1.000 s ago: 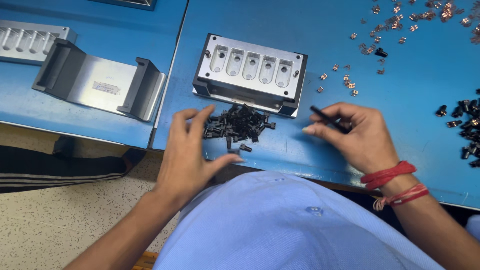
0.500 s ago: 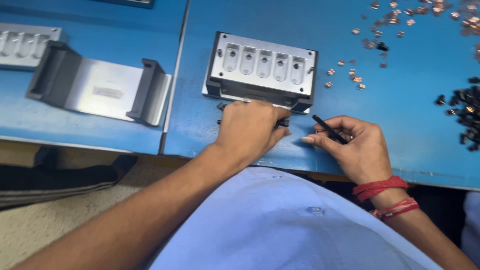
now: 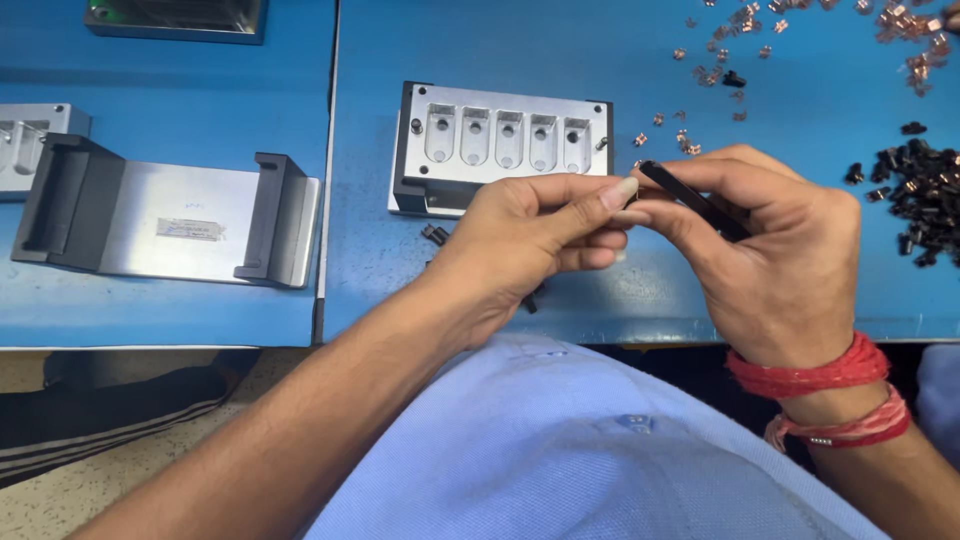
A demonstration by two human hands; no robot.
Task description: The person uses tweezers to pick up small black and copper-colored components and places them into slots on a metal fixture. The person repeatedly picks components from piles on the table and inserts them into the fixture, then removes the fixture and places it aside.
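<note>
A: Head view, only 1 camera. Where are the hands?

B: Both are raised over the near edge of the blue table (image 3: 620,50), meeting in front of the metal jig (image 3: 500,150). The left hand (image 3: 520,245) has thumb and forefinger pressed together at the tips, right against the right hand's fingers. Whatever sits between them is too small to make out.

A: And the right hand?

B: The right hand (image 3: 770,250) pinches a thin black tool (image 3: 690,200) between thumb and fingers. The tool slants up to the left, its tip just beside the left fingertips.

A: What about the jig?

B: It lies flat just behind the hands, with 5 pockets in a row on its top face. 1 small black part (image 3: 435,235) lies on the table by its near left corner, close to the left hand.

A: Anything else around?

B: A heap of black parts (image 3: 915,200) to the right, near the right hand. Copper bits (image 3: 730,50) scattered at the far right. A grey bracket (image 3: 170,215) on the left table, well apart from both hands. Red threads (image 3: 810,375) circle the right wrist
</note>
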